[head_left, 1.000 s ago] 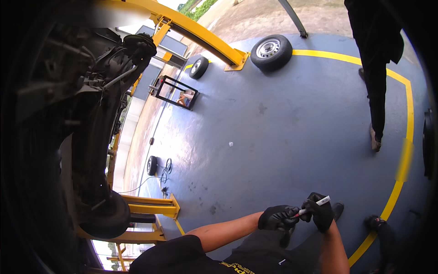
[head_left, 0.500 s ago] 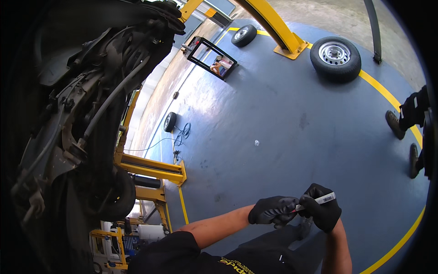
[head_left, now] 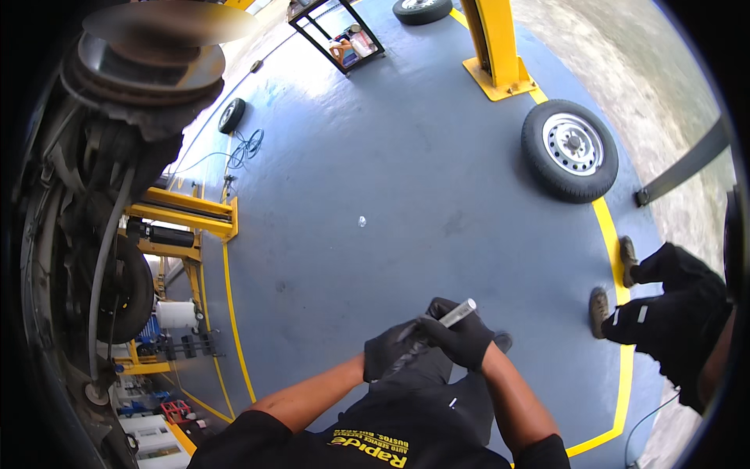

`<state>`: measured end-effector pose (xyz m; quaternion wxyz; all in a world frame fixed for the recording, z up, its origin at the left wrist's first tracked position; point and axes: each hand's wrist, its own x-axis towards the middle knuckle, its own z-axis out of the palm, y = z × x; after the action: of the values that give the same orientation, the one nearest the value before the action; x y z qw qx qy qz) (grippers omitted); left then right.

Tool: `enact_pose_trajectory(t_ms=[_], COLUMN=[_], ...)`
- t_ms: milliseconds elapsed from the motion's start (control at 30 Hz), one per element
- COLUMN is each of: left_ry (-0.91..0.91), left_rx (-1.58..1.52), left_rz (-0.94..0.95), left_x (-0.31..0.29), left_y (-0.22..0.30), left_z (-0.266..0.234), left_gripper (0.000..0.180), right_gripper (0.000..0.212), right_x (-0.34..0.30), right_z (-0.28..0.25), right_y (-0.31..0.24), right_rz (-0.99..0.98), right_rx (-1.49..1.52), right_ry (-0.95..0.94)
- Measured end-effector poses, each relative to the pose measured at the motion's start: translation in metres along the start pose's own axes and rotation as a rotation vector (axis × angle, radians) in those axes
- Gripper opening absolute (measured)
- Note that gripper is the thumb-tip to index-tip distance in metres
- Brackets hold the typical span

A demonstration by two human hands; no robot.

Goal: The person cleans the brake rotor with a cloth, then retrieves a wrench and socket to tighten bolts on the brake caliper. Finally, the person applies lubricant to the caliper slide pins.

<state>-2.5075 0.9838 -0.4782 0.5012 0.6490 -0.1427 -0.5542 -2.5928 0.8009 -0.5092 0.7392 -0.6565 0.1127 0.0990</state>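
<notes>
Both my hands wear black gloves and meet in front of my body, low in the head view. My right hand (head_left: 467,342) is closed around a white marker pen (head_left: 459,312), whose pale end sticks out up and to the right. Right beside it, my left hand (head_left: 388,352) is closed with its fingers curled near the pen's other end. That end is hidden between the gloves, and what the left fingers hold cannot be made out.
A raised vehicle's underside with a brake disc (head_left: 148,66) fills the left. A wheel (head_left: 570,148) lies at the right, near a yellow lift post (head_left: 496,55). A co-worker's legs (head_left: 664,297) stand right. A black cart (head_left: 344,39) and coiled hose (head_left: 246,147) are farther off.
My view has turned, so the wheel and co-worker's legs show more fully and the brake disc has come into sight. Both hands stay together, with the marker pen still in the right one.
</notes>
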Motion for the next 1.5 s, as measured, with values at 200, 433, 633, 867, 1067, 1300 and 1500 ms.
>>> enact_pose_trajectory(t_ms=[200, 433, 633, 867, 1067, 1300, 1500], left_ry=[0.202, 0.461, 0.794, 1.188, 1.375, 1.558, 1.746], left_rx=[-0.190, -0.396, -0.453, -0.817, -1.082, -1.497, -1.504], left_rz=[0.085, 0.251, 0.132, 0.332, 0.247, 0.045, 0.067], left_x=[0.050, 0.123, 0.139, 0.258, 0.373, 0.438, 0.426], left_y=[0.111, 0.143, 0.084, 0.111, 0.099, 0.129, 0.140], left_z=[-0.056, -0.136, -0.185, -0.188, -0.083, -0.029, -0.047], left_gripper=[0.041, 0.088, 0.050, 0.041, 0.032, 0.030, 0.034], right_gripper=[0.041, 0.029, 0.018, 0.033, 0.018, 0.037, 0.024], right_x=[0.138, 0.255, 0.433, 0.572, 0.626, 0.668, 0.629], right_z=[-0.073, -0.207, -0.205, -0.140, -0.071, 0.008, 0.090], right_y=[-0.126, -0.340, -0.366, -0.439, -0.479, -0.481, -0.552], right_rz=[-0.045, -0.469, -0.536, -0.443, -1.142, -0.783, -0.400], right_rx=[0.215, -0.370, -0.770, -0.881, 0.253, 0.512, 0.673], right_ry=[-0.336, -0.159, -0.258, -0.720, -0.915, -1.018, -1.486])
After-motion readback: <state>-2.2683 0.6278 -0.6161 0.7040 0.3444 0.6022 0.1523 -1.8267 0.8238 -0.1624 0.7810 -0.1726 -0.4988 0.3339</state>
